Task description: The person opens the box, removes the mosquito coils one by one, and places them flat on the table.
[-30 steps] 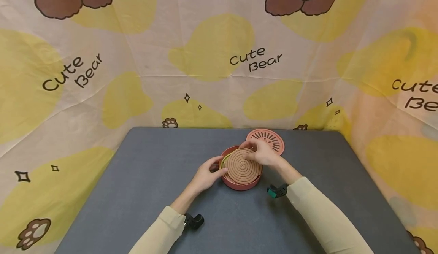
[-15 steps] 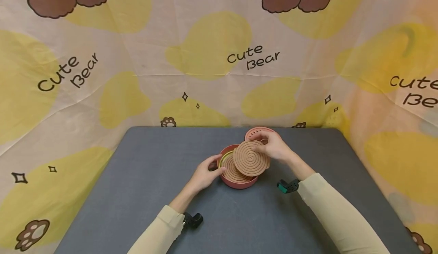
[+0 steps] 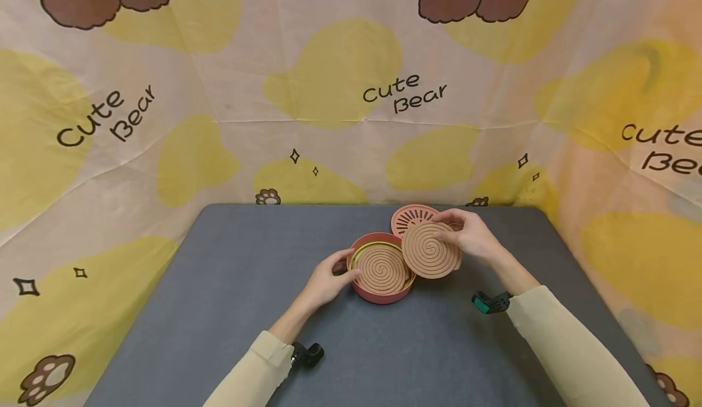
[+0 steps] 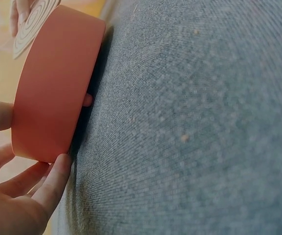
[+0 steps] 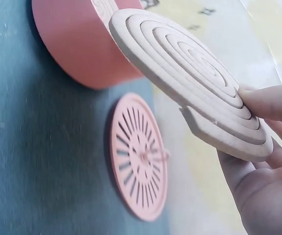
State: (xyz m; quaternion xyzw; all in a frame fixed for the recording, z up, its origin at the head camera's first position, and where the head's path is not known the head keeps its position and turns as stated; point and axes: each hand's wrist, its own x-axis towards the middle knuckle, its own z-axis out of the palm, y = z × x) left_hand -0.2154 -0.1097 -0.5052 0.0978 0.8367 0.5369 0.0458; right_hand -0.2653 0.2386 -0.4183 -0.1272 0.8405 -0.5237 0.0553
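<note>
Over grainy cloth (image 3: 263,242), right hand (image 3: 471,235) pinches ridged coil (image 3: 429,250), left hand (image 3: 325,281) grips smooth tub (image 4: 57,83)

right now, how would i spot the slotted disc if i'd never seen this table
On the dark table, find the round red box held by the left hand. Beyond it and to the right, near the table's far edge, lies the slotted disc, partly covered in the head view by the coil in the right hand. Unlike the coil, a tan spiral, it is pink with radiating slots.
</note>
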